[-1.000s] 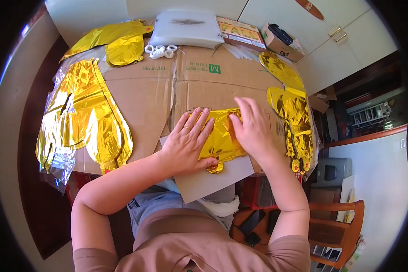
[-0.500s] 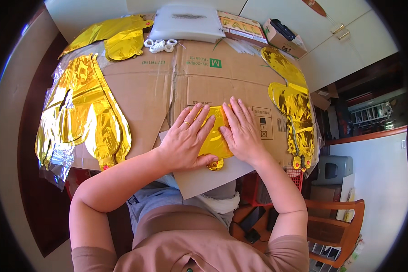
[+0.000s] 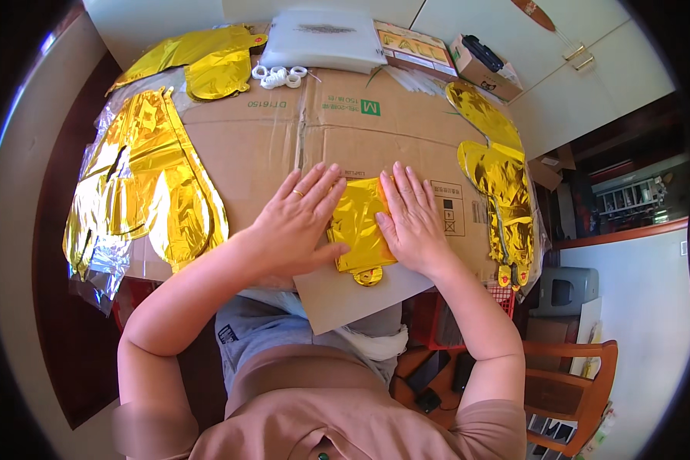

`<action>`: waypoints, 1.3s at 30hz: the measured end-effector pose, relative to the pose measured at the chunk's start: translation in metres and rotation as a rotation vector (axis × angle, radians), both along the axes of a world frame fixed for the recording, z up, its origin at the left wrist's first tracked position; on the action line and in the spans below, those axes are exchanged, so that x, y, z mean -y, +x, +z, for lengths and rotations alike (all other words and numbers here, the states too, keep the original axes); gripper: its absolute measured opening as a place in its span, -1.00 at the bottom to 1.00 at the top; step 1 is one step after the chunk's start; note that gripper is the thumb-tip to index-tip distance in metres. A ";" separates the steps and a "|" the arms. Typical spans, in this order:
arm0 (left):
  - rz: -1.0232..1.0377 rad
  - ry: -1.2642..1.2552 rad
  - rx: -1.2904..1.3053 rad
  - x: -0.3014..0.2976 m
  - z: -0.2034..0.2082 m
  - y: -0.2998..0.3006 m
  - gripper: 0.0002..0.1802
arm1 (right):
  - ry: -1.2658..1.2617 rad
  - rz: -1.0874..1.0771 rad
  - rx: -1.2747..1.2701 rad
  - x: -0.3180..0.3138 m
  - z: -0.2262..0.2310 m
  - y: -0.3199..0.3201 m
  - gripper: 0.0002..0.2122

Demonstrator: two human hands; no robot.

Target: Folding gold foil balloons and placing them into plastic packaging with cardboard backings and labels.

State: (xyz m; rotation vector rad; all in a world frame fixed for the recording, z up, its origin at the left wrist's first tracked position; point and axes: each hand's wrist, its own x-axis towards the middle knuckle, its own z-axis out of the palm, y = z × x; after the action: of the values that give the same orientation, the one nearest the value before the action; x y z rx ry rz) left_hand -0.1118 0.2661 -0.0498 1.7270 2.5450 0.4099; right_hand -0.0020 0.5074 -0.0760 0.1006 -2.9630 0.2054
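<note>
A gold foil balloon (image 3: 360, 218), folded into a flat, roughly rectangular packet, lies in front of me with a rounded tab poking out at its near end. My left hand (image 3: 295, 222) is laid flat along the packet's left edge, fingers stretched out and the thumb at its lower left. On the opposite side, my right hand (image 3: 414, 226) presses flat over the right edge with extended fingers. Beneath the packet's near part is a white sheet (image 3: 383, 295) that overhangs the table edge.
Brown cardboard (image 3: 253, 138) covers the table. Larger gold foil balloons (image 3: 142, 184) lie at left, with more at far left (image 3: 218, 73) and right (image 3: 510, 199). White ribbon rolls (image 3: 277, 77), a stack of clear plastic bags (image 3: 326, 42) and boxes (image 3: 487, 73) line the back.
My left hand has slid leftward off the packet's middle, uncovering more of the gold foil. The right hand stays nearly in place on the right edge.
</note>
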 end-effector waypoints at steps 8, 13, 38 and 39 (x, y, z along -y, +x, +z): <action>-0.139 0.191 -0.012 -0.020 -0.005 -0.008 -0.13 | -0.006 -0.007 0.022 0.002 0.002 -0.001 -0.39; -0.184 0.078 -0.068 -0.019 -0.021 0.000 -0.10 | 0.015 0.029 0.021 -0.001 0.001 0.000 -0.40; -0.082 0.020 -0.110 -0.010 -0.020 0.011 0.06 | -0.007 0.128 0.044 0.012 0.007 0.006 -0.09; -0.082 0.025 -0.112 -0.010 -0.020 0.011 0.06 | -0.009 0.122 0.049 0.012 0.007 0.006 -0.08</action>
State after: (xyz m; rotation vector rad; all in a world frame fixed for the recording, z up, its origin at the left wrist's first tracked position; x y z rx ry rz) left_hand -0.1004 0.2765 -0.0696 1.9084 2.5419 0.3513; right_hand 0.0043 0.4952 -0.0695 0.2799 -3.0061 0.2401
